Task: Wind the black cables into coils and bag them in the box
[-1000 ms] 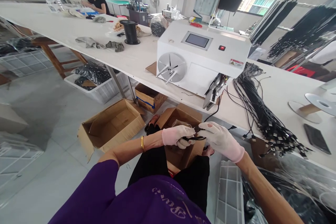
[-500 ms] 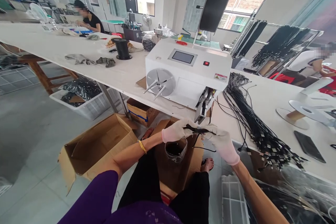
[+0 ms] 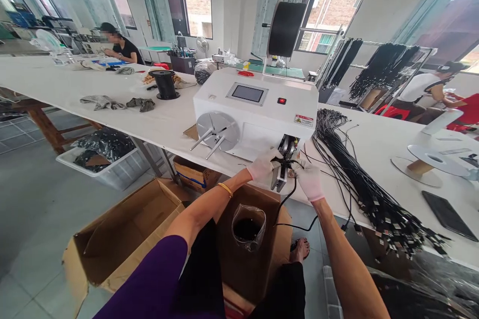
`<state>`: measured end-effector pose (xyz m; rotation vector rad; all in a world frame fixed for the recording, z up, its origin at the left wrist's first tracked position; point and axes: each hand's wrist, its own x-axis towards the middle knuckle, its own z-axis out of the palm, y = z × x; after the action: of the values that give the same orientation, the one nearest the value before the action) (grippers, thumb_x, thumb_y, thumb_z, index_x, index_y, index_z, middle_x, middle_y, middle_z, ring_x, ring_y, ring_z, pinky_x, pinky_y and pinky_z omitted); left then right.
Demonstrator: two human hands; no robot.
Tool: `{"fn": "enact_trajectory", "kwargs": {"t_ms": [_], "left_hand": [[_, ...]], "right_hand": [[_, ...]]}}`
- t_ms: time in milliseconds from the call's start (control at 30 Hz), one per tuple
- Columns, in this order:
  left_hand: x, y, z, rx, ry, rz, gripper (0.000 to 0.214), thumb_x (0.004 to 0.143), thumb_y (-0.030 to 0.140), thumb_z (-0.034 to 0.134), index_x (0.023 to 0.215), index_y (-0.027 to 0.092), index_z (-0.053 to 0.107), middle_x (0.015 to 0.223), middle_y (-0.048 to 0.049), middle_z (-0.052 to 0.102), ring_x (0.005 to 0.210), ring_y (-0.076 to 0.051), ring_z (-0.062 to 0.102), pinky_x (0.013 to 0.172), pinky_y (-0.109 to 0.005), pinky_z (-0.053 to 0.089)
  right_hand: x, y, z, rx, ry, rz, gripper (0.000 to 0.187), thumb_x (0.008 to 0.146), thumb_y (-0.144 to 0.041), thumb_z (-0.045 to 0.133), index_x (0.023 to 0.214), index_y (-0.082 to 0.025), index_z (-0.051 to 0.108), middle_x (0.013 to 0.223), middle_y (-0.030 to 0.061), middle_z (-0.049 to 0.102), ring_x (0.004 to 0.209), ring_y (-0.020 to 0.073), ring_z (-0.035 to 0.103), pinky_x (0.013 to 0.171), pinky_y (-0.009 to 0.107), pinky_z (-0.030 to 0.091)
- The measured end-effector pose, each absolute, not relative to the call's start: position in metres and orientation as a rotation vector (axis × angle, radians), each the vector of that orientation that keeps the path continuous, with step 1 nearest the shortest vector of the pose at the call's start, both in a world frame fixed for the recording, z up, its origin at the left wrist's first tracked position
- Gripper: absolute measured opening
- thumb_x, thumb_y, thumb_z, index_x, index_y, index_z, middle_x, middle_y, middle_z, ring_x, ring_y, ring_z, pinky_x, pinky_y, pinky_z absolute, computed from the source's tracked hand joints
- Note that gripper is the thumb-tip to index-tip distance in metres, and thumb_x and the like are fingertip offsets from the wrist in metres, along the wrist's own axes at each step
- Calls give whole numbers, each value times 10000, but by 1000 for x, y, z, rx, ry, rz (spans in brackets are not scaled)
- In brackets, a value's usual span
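Note:
A small bundle of black cable point(image 3: 285, 163) stretches between my two gloved hands, at the metal jaw point(image 3: 280, 179) on the front of a white machine point(image 3: 258, 114). My left hand point(image 3: 263, 164), in a white glove, is closed on the bundle's left end. On the right side, my right hand point(image 3: 307, 179) grips the other end, also gloved. A loose black cable hangs from the bundle down past the table edge. The machine carries a screen point(image 3: 247, 93), a red switch point(image 3: 282, 101) and a round disc with two pegs point(image 3: 217, 132).
Many black cables point(image 3: 348, 169) lie in a long heap on the right, near a phone point(image 3: 449, 214) and an unwound spool point(image 3: 419, 164). Below are an open carton point(image 3: 123, 229), a carton with a plastic bag point(image 3: 249, 229) and a white crate point(image 3: 119, 174). Two people sit farther off.
Both hands have moved forward and up with the cable bundle, from in front of the table edge to the machine's metal jaw. The view has tilted up slightly.

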<state>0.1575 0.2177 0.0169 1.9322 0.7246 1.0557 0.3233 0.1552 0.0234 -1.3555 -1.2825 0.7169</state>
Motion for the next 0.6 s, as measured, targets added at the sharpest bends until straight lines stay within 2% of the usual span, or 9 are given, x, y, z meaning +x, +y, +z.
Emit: {"fn": "enact_trajectory", "kwargs": {"t_ms": [67,167,267,400,500,600], "left_hand": [[161,231,11,2049,677,1055,74,795,174,556,846,167,609,882,-53,573,869,-178,499,821,-316,426],[168,250,-2,2358,635,1040,141,840,129,456,843,149,596,921,-77,547,852,-178,488,814,-316,424],[175,266,-18,2564,693,983,196,860,112,401,865,136,596,936,-95,537,843,-182,490,791,-312,427],[180,279,-30,2617,723,948,169,830,93,433,855,133,596,937,-95,540,886,-191,494,821,-313,419],[181,281,-30,2554,705,915,131,818,110,463,820,139,590,897,-77,540,878,-187,487,834,-311,407],[179,273,-24,2418,716,938,134,825,127,459,798,146,589,864,-55,534,858,-173,478,823,-291,400]], "right_hand": [[327,164,16,-1361,-1261,724,292,714,-408,628,820,-139,669,610,-6,587,537,120,492,518,252,405],[333,176,8,-1348,-1303,634,275,742,-387,580,842,-147,669,658,11,610,574,138,513,564,277,438],[341,186,0,-1302,-1458,431,259,779,-370,528,863,-168,667,798,42,645,716,175,567,700,319,473],[351,198,-15,-1249,-1577,283,240,821,-362,485,884,-200,649,917,55,656,859,207,591,832,360,465],[351,203,-23,-1224,-1538,293,237,829,-383,480,871,-207,633,923,53,662,878,214,593,845,366,461],[344,199,-22,-1213,-1399,421,235,782,-418,548,838,-204,627,892,42,657,855,202,584,830,348,458]]}}
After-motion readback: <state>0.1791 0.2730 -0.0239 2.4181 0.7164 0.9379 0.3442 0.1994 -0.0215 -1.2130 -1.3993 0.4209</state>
